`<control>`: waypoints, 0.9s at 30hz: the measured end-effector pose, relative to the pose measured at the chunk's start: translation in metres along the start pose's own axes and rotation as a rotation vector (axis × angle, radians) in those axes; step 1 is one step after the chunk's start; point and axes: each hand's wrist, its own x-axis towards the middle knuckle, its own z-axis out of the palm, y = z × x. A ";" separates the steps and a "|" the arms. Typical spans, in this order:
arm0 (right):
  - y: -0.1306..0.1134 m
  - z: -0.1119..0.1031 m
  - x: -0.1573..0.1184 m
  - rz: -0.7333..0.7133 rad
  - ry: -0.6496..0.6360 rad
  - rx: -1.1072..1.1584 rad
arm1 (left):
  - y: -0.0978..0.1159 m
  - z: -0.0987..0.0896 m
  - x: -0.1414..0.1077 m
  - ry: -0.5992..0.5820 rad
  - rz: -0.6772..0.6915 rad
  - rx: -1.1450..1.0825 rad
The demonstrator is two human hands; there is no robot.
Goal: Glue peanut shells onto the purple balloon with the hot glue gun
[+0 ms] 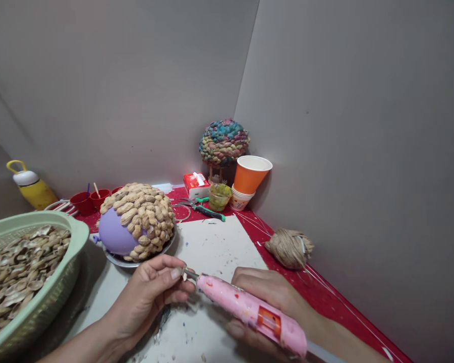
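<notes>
My right hand (268, 297) is wrapped round a pink hot glue gun (242, 302), with a glue stick poking out of its rear end. Its metal nozzle meets a small peanut shell (184, 274) pinched between the thumb and fingers of my left hand (155, 282). Just beyond my left hand, a purple balloon (115, 234) rests on a metal dish (119, 261). Peanut shells (144, 204) cover much of the balloon's top and right side, while its left front shows bare purple.
At left stands a green basket (75, 247) full of peanut shells. Behind are a yellow bottle (38, 191), red cups (82, 202), pliers (208, 212), a tissue pack (196, 185), a plastic tub (219, 197), orange paper cups (247, 176) and a coloured shell ball (225, 143). Twine (289, 248) lies right.
</notes>
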 end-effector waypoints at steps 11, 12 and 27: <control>0.005 0.003 0.000 0.001 0.014 -0.074 | 0.000 -0.001 0.000 0.012 -0.002 0.019; 0.006 0.003 0.000 -0.001 0.016 -0.076 | -0.001 -0.001 0.000 0.005 -0.007 0.022; 0.004 0.004 -0.001 -0.093 0.129 -0.060 | 0.002 -0.001 0.002 0.041 -0.024 0.035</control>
